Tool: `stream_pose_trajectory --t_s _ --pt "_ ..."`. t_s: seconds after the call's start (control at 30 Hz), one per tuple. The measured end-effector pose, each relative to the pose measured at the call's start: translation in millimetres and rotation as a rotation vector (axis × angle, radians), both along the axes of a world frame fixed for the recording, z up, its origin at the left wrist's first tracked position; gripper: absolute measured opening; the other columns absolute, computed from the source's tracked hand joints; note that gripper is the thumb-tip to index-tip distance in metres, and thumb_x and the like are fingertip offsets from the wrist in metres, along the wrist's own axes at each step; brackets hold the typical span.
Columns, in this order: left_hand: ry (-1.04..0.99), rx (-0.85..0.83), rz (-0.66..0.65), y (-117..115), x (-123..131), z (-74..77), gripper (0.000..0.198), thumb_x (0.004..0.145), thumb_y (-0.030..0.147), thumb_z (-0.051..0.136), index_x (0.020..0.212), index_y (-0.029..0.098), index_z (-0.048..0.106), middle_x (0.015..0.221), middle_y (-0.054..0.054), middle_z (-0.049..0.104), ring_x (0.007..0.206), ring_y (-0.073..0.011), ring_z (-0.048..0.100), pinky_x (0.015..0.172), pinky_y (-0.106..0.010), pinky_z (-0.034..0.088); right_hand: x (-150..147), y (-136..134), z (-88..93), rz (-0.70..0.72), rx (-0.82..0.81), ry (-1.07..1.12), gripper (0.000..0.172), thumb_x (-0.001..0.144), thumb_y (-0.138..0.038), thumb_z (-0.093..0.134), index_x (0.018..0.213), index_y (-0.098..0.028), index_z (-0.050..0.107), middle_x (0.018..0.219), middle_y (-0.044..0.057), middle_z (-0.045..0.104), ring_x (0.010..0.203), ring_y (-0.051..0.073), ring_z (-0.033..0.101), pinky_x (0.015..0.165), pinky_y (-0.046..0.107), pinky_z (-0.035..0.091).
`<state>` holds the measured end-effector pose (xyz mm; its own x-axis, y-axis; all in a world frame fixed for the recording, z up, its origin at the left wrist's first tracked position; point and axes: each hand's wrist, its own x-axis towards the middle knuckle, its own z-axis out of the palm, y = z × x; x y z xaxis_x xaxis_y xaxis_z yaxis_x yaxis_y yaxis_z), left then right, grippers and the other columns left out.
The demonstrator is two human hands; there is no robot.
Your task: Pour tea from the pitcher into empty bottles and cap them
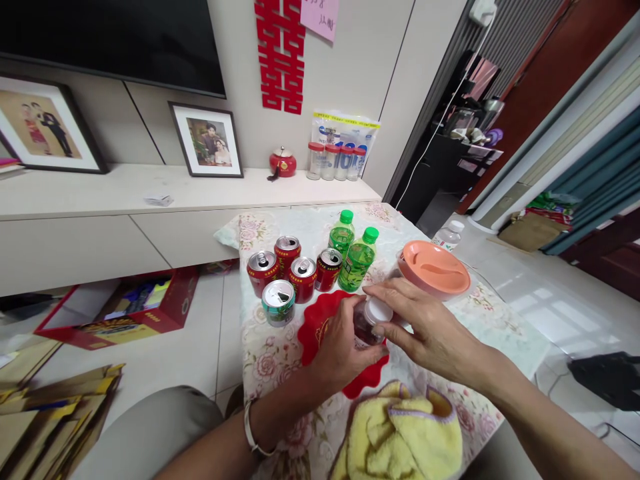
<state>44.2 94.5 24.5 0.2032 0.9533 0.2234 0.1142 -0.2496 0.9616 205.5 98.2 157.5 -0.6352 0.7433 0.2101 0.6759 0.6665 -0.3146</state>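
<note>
My left hand point(340, 347) grips the body of a small dark bottle point(364, 328) over a red scalloped tray point(315, 323). My right hand point(425, 327) has its fingers closed on the bottle's white cap point(378, 311). Just beyond the tray stand several red cans point(302, 277), a green-labelled can point(278, 301) and two green bottles point(356, 261) with green caps. A container with an orange lid point(434, 268) sits at my right hand's far side.
A yellow towel point(400, 433) lies on the floral tablecloth point(273, 353) near me. A low shelf point(150, 193) behind holds framed photos, a red pot point(283, 162) and jars point(335, 162). A red box point(130, 313) and cardboard point(55, 407) lie on the floor at left.
</note>
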Motion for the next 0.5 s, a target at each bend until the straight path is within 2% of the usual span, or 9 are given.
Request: stream_pose_trajectory --t_s 0.17,0.33,0.5 --pt "0.03 0.012 0.016 -1 0 3.9 0.076 0.068 0.026 0.083 0.136 0.022 0.048 0.127 -0.011 0.067 0.113 -0.031 0.067 0.096 -0.048 0.055 0 0 -3.8 -0.016 0.058 0.042 0.039 0.097 -0.014 0.058 0.135 -0.019 0.058 0.107 0.011 0.068 0.099 0.027 0.066 0.082 0.045 0.06" --pt "0.045 0.01 0.028 -1 0 3.0 0.076 0.069 0.032 0.086 0.135 0.025 0.049 0.129 -0.01 0.066 0.114 -0.0309 0.067 0.097 -0.047 0.055 -2 -1 -10.9 -0.046 0.163 0.062 0.043 0.096 -0.018 0.061 0.139 -0.019 0.054 0.103 0.011 0.068 0.095 0.028 0.066 0.081 0.047 0.06" --pt "0.018 0.023 0.017 -1 0 2.0 0.076 0.07 0.032 0.086 0.135 0.025 0.048 0.127 -0.009 0.067 0.114 -0.0304 0.067 0.097 -0.047 0.055 -2 -2 -17.5 -0.066 0.191 0.053 0.044 0.099 -0.021 0.06 0.142 -0.022 0.051 0.104 0.012 0.069 0.095 0.03 0.066 0.079 0.049 0.061"
